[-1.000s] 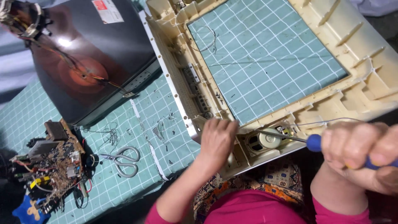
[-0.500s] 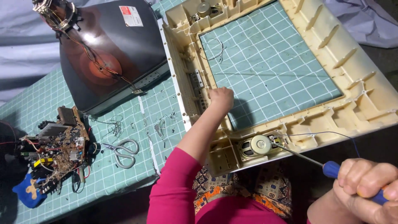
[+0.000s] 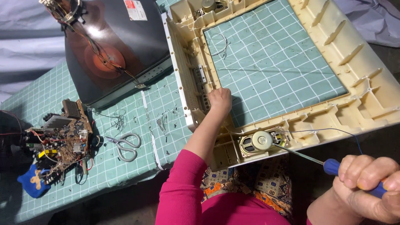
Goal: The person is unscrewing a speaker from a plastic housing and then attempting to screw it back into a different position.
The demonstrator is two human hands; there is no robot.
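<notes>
The right hand (image 3: 366,183) is closed tight in a fist around the blue handle of a screwdriver (image 3: 329,166). The thin metal shaft of the screwdriver runs up and left from the fist, and its tip touches the round speaker (image 3: 261,141). The speaker sits in a pocket at the near edge of the big cream plastic frame (image 3: 366,96). A thin dark wire (image 3: 329,131) loops away from the speaker along that near edge. The left hand (image 3: 220,101) is curled shut and rests on the left inner side of the frame, further from the person than the speaker; I cannot tell if it holds anything. Its arm has a pink sleeve (image 3: 183,187). The frame lies on a green cutting mat (image 3: 275,62) with white squares, and the mat shows through the frame's big opening. Left of the frame lie grey scissors (image 3: 125,145). Further left of the frame is a brown circuit board (image 3: 62,137) with coloured wires. Up and left of the frame sits a dark picture tube (image 3: 112,50).
</notes>
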